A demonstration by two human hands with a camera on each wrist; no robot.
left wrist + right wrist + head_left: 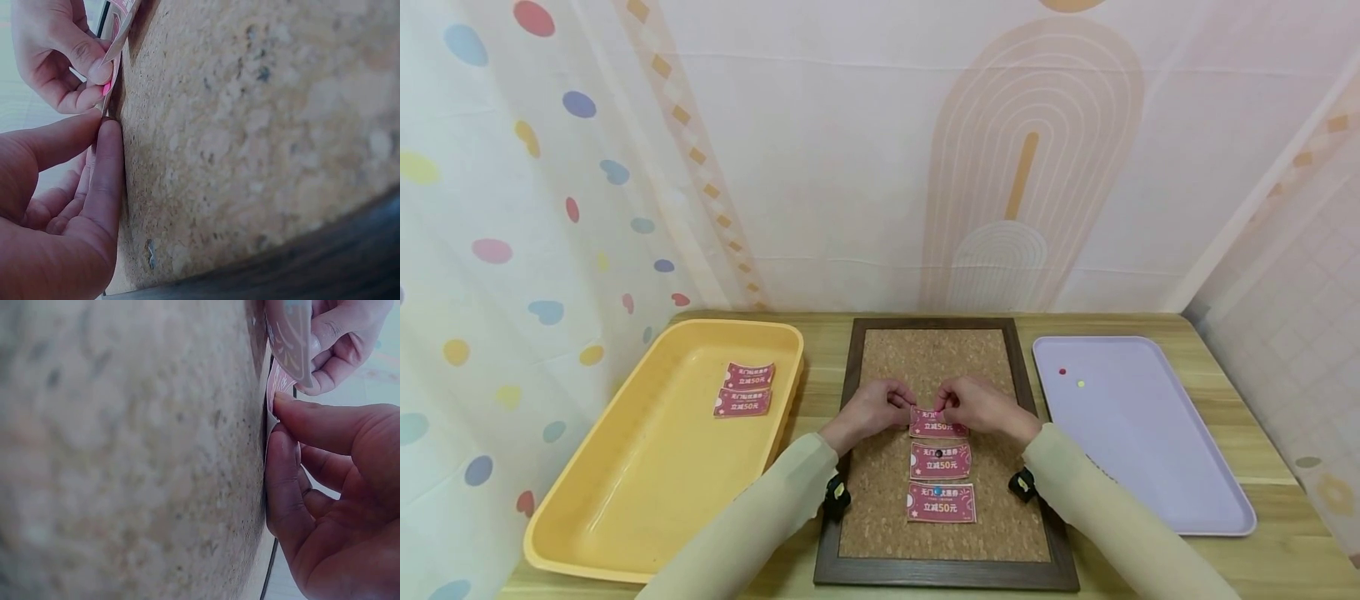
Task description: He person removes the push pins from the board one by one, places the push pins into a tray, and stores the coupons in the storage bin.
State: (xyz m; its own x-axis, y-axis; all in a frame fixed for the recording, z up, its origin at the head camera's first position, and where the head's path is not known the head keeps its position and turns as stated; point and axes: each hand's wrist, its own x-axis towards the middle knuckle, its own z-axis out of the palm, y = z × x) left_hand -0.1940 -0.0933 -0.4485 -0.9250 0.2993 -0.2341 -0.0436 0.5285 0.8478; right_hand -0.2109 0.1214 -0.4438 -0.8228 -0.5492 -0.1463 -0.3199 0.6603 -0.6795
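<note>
On the cork board, three pink paper coupons lie in a column. The top coupon has its left edge pinched between thumb and finger of my left hand. My right hand pinches a pink push pin at this coupon's upper middle; its fingers cover part of the print. Below, a dark push pin sits in the middle coupon, and a blue push pin in the bottom coupon. In the right wrist view, the coupon's edge stands close to the cork.
Left of the board stands a yellow tub holding two more coupons. To the right lies a lilac tray with a red push pin and a yellow push pin. A dark wooden frame edges the board.
</note>
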